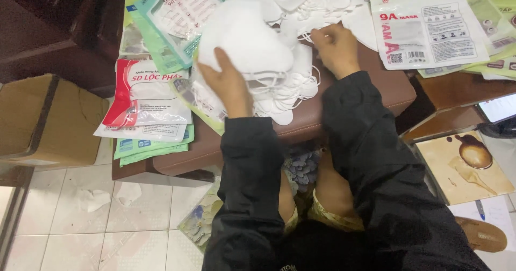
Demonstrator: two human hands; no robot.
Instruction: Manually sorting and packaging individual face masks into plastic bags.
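Left hand (228, 85): raised over the brown bench (376, 91), its grip closed around a stack of white masks (244, 37), which was held up at the bench's middle, above a loose heap of more masks (287, 96).

Right hand (336, 48): laid on the far part of the heap, fingers curled down onto a white ear loop (312, 34); whether the loop was actually pinched could not be told. Both forearms were covered by black sleeves (371, 158).

Mask heap: spread across the bench centre and toward its far edge, ear loops tangled.

Packaging, left side: a red-and-white pouch (142, 96) was stacked on green-edged pouches (153, 142) at the bench's left edge; further green-and-clear pouches (172, 18) were fanned behind it, touching the held stack.

Packaging, right side: a white pouch with red print (427, 29) was laid flat, with green pouches (497, 40) tucked under it.

Surroundings: a cardboard box (51, 120) was set on the floor to the left, crumpled white scraps (107, 196) were left on the tiles (70, 228), and a sandal (481, 233) was seen at lower right.
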